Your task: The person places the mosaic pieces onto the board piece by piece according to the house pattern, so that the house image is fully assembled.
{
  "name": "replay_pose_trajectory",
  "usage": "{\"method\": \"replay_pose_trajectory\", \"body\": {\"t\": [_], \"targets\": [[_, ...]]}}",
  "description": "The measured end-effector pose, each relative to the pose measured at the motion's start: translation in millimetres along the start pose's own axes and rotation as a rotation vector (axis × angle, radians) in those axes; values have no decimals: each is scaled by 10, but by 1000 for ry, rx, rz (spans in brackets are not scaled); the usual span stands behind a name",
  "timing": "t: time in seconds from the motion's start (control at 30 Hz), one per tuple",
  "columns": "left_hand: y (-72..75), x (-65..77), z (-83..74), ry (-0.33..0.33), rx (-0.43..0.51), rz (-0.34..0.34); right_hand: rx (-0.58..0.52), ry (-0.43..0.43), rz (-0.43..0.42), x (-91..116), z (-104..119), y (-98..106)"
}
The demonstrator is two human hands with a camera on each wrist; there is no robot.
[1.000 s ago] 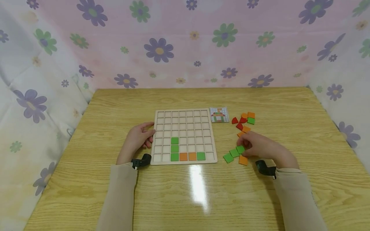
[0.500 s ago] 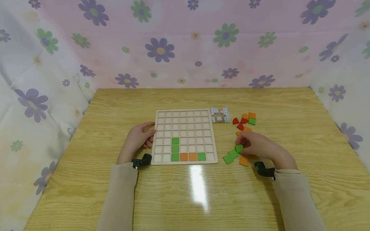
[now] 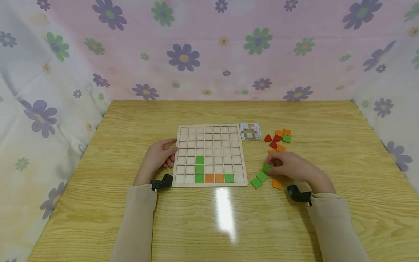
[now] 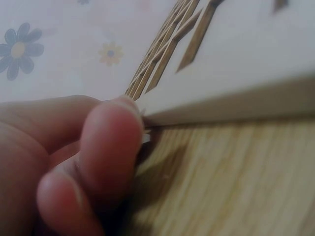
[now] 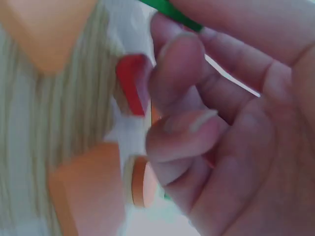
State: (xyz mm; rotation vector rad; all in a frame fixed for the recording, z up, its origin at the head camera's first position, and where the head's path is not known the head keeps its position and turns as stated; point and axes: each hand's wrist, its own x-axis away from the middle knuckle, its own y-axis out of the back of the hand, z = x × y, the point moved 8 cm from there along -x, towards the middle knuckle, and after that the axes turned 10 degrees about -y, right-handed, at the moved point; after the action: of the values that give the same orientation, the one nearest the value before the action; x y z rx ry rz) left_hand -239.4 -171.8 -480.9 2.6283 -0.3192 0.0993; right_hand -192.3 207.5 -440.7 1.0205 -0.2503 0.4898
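A wooden grid board [image 3: 209, 185] lies mid-table, with green and orange square tiles in its lower cells. At its left side, my left hand [image 3: 156, 154] touches the rim with thumb and index finger, the other fingers loosely bent; the left wrist view shows fingertips right at the board's edge [image 4: 256, 69]. Over to the right, my right hand [image 3: 289, 167] pinches a green square tile [image 3: 267, 167] between thumb and fingers. The right wrist view has that green tile [image 5: 170, 11] at the top, partly hidden. Two green tiles [image 3: 261, 177] lie just below the held one.
A small pattern card [image 3: 250, 131] lies by the board's upper right corner. Beyond my right hand are red quarter-round pieces [image 3: 268, 138], an orange round piece [image 3: 279, 133] and a green tile [image 3: 286, 139]. An orange tile [image 3: 276, 183] lies near the right wrist.
My right hand has shifted slightly left with the green tile, and the green tiles beside it have slid a little left and down. The left hand stays at the board.
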Motion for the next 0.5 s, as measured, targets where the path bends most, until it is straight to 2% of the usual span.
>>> {"method": "replay_pose_trajectory", "body": {"t": [0.27, 0.5], "targets": [[-6, -1, 8, 8, 3, 0, -3, 32, -102, -56, 101, 5], [-8, -1, 13, 10, 10, 1, -98, 65, -125, -82, 228, -37]]}}
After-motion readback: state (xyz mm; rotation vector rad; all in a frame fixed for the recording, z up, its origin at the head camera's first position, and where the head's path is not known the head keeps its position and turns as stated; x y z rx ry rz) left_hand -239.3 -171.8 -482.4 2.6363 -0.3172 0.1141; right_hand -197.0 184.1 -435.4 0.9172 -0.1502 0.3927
